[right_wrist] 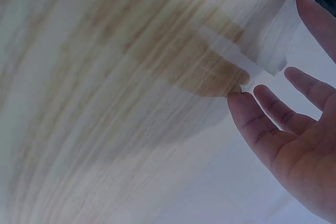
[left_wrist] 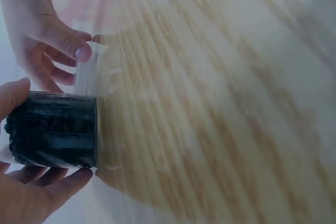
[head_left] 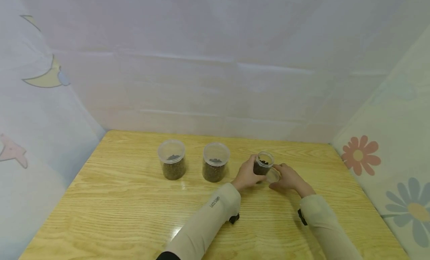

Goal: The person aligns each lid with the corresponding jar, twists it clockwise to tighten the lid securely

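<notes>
In the head view my left hand (head_left: 246, 175) grips a small clear jar (head_left: 261, 168) filled with dark beans; its mouth is uncovered. Thumb and fingers lie on opposite sides of this jar in the left wrist view, its base at or very near the table. Just right of it a clear round lid (head_left: 273, 175) lies on the wood. My right hand (head_left: 288, 178) is at that lid, with thumb and fingers spread about its edge. Seen from the right wrist, the fingers (right_wrist: 286, 114) are mostly extended and the lid's rim (right_wrist: 278, 45) is close to the fingertips.
Two larger clear jars stand to the left, a left one (head_left: 173, 169) and a middle one (head_left: 214, 172), each partly filled with dark grains below a clear top. The wooden table (head_left: 134, 215) meets printed cloth walls (head_left: 201, 84) at the back and sides.
</notes>
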### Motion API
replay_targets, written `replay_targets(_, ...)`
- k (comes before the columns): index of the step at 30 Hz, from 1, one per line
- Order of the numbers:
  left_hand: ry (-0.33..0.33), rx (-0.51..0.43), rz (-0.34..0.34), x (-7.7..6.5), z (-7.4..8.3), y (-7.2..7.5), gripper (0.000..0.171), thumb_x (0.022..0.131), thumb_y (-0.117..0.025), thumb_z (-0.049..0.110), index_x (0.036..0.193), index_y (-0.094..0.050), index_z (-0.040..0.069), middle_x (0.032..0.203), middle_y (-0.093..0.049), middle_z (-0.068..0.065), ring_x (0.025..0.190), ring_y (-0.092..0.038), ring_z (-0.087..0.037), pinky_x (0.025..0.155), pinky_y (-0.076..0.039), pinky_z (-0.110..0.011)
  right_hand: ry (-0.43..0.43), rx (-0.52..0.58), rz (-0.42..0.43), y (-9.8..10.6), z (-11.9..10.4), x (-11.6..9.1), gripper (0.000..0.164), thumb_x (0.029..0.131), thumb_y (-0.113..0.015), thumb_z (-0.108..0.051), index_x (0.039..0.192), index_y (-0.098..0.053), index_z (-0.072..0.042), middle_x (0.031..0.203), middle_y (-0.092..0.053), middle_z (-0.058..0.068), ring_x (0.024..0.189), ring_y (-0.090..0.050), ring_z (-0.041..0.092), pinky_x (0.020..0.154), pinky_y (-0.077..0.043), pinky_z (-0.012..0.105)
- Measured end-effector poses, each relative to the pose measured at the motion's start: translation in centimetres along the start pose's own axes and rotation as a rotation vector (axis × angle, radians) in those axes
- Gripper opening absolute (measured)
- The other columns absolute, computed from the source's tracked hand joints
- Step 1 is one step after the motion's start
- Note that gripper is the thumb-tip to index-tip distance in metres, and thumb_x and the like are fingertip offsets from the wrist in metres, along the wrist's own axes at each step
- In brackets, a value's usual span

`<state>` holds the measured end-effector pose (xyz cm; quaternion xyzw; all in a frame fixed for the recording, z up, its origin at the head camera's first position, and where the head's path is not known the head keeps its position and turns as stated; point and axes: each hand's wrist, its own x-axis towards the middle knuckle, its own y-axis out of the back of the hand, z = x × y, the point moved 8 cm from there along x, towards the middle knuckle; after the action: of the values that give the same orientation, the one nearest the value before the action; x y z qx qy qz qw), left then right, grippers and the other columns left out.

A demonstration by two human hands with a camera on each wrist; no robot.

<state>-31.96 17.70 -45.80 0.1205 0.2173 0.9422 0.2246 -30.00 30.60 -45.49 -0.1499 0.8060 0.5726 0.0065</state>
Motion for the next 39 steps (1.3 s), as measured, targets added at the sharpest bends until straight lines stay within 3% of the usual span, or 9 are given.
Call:
replay_targets(8,-0.032,0.009,-0.007,0.1,0.26,0.01,0.071,0.078,-0.073,0.018,0.135,-0.033,0.009,0.126,-0.05,-0.004,0.114,-0.049,-0.02,0.091,-0.042,-0.035,0.029,-0.009,-0.006,0.14,-0.55,0.33,0.077,0.072,-0.077,-0.028,0.131,-0.042,0.008,0.119,-0.043,0.035,0.106,-0.045,0.05,0.082,-0.039,0.06)
replay_targets(18,-0.024,0.008,-0.031,-0.05,0.35,-0.11,0.073,0.079,-0.072,0.018,0.138,-0.03,0.011,0.129,-0.048,-0.004,0.116,-0.047,-0.019,0.092,-0.041,-0.035,0.052,-0.035,-0.002,0.05,-0.79,0.56,0.068,0.072,-0.077,-0.023,0.123,-0.049,0.011,0.113,-0.048,0.03,0.104,-0.046,0.048,0.084,-0.039,0.059)
replay_targets(27,-0.015,0.037,-0.032,-0.29,0.6,0.0,0.073,0.079,-0.072,0.018,0.138,-0.03,0.007,0.128,-0.048,-0.006,0.116,-0.047,-0.02,0.093,-0.041,-0.034,0.098,-0.072,0.019,-0.32,-0.64,1.0,0.063,0.07,-0.078,-0.022,0.119,-0.054,0.009,0.097,-0.054,0.018,0.088,-0.053,0.033,0.077,-0.044,0.051)
replay_targets(39,-0.014,0.039,-0.026,-0.56,0.15,0.11,0.072,0.079,-0.072,0.02,0.137,-0.031,0.008,0.128,-0.048,-0.004,0.117,-0.046,-0.018,0.094,-0.04,-0.034,0.066,-0.02,0.031,-0.28,-0.46,0.77,0.062,0.071,-0.077,-0.02,0.121,-0.052,0.008,0.096,-0.053,0.02,0.084,-0.053,0.031,0.074,-0.045,0.05)
